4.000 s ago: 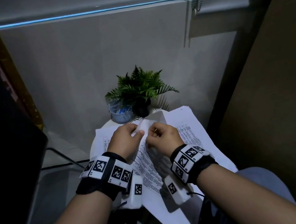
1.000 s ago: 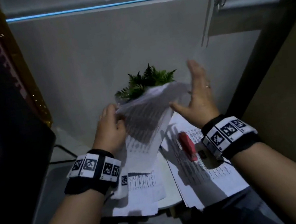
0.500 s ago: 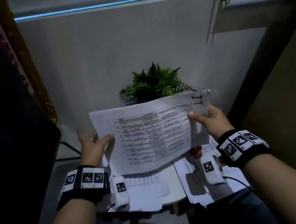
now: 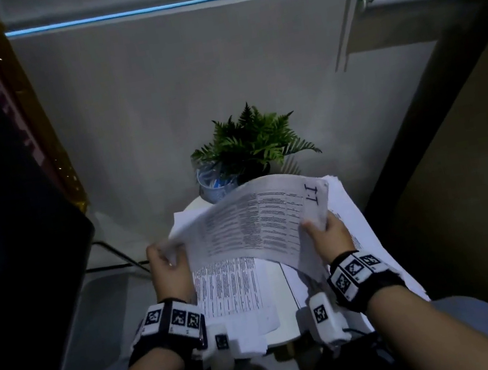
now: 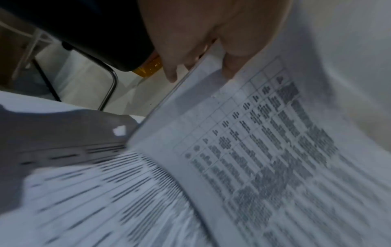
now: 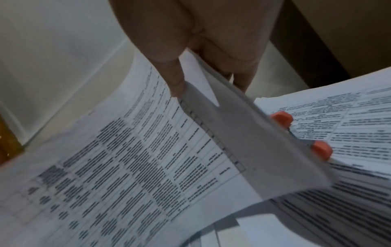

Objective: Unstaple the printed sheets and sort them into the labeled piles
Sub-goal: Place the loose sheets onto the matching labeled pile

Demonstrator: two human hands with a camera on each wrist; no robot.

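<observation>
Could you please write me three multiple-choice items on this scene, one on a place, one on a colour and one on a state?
1. Where does the staple remover lie?
A. on the right paper pile
B. in the plant pot
C. on the floor

2. What colour are the staple remover's grips?
A. green
B. orange
C. black

3. How is the printed sheet held?
A. flat on the table
B. by the left hand alone
C. by the left hand and the right hand, lifted and bowed

Key: 1 A, it rests on printed pages; 2 B, orange ends show; 3 C, each hand pinches an edge.
</observation>
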